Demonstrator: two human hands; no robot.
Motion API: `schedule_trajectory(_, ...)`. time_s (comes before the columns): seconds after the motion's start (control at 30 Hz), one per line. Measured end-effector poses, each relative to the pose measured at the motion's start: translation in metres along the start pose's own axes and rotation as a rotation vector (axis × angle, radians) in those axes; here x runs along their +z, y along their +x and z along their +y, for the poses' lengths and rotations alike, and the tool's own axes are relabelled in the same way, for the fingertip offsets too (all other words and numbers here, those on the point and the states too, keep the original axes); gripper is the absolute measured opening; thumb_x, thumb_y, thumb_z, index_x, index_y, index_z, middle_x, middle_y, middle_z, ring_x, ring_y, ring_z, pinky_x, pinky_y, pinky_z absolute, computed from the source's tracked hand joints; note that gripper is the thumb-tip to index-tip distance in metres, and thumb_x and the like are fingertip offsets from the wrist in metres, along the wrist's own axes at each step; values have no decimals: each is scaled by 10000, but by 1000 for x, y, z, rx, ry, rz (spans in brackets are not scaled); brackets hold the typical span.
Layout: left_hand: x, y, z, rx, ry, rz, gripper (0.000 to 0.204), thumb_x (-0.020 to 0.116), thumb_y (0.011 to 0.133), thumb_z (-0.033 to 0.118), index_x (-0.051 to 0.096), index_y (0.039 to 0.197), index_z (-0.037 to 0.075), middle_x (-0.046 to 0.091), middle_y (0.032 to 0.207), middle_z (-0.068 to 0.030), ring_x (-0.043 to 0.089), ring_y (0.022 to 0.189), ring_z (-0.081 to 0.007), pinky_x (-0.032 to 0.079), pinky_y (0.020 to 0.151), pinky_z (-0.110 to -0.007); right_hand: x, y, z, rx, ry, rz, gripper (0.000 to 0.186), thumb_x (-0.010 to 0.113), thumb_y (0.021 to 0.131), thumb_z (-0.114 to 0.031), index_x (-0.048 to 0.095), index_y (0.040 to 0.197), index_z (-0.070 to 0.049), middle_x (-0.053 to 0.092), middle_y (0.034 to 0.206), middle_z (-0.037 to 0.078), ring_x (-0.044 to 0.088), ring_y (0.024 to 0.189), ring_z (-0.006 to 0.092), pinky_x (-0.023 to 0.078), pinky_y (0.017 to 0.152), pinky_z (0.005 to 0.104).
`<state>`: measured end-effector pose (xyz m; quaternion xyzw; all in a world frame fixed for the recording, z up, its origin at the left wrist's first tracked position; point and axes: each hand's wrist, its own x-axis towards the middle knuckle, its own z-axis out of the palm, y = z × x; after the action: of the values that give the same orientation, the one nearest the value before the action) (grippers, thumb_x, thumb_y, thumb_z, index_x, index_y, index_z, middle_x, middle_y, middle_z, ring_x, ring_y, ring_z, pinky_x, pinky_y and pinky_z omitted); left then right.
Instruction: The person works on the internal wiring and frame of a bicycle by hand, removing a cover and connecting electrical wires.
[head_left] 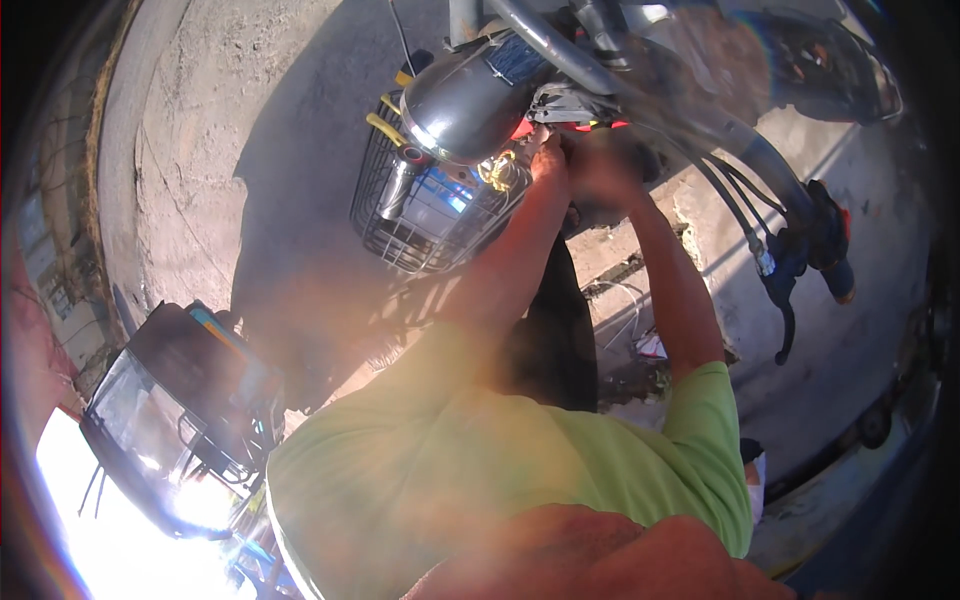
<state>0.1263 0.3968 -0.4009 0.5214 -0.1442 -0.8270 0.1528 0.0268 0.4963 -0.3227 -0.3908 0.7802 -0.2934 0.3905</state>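
My left hand (547, 160) reaches up to a grey metal part (570, 103) beside a glossy dark rounded fender-like cover (450, 100). Its fingers look pinched together, but what lies between them is too small to make out. Close on its right, my right hand (603, 178) is blurred and in shade, so its fingers do not show clearly. Something red (610, 125) peeks out just above both hands. Left of my left hand stands a black wire basket (405, 255), holding a tool with yellow handles (383, 128), a shiny metal cylinder (400, 187) and a yellow cord (496, 172).
Thick grey tubes (550, 40) cross above my hands. To the right, a handlebar grip (838, 280) with a dark lever (787, 325) and cables juts out. A vehicle with a clear windshield (145, 420) stands at lower left. Concrete ground (200, 150) surrounds the work.
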Motion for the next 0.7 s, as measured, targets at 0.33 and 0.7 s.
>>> schedule_trajectory(0.33,41,-53,6,-17,71,47,177,557,994,164,588,848,70,590,678,-86,560,531,-204,411,417,-348,24,16,140,139,81,89,343,606,999,-330,709,1173,-53,712,1106,69,644,1047,155,513,901,339)
schedule_trajectory(0.7,64,-91,22,236,441,199,264,612,1012,268,666,1023,10,649,748,-82,581,562,-153,446,465,-301,18,69,95,61,273,161,306,629,990,-310,711,1130,-51,701,1055,59,627,988,145,497,860,330)
